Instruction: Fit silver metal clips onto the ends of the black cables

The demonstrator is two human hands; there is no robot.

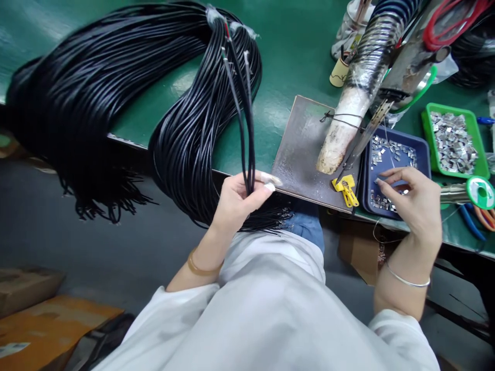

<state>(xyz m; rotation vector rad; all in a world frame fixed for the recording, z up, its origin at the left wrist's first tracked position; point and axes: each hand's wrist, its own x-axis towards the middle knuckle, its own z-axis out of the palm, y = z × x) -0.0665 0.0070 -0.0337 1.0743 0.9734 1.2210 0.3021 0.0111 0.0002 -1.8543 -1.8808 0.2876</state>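
Note:
My left hand (240, 198) is closed around a few black cables (250, 139), whose stripped ends point away from me over a large cable bundle (189, 123). White wraps cover its thumb and a fingertip. Above the dark blue tray (423, 149), my right hand (417, 203) pinches a small metal piece (378, 181) between thumb and finger. Similar small shiny pieces lie scattered in that tray. A soldering iron (365, 136) slants down over the brown board (296, 149), its tip near a yellow clip (347, 189) at the board's right edge.
A taped fume hose (340, 129) hangs above the board. Right of the blue tray stand a green tray (483, 159) with metal pieces and a solder spool (481, 192). Another cable bundle (88, 77) hangs over the table edge at left. Cardboard (58, 330) lies below.

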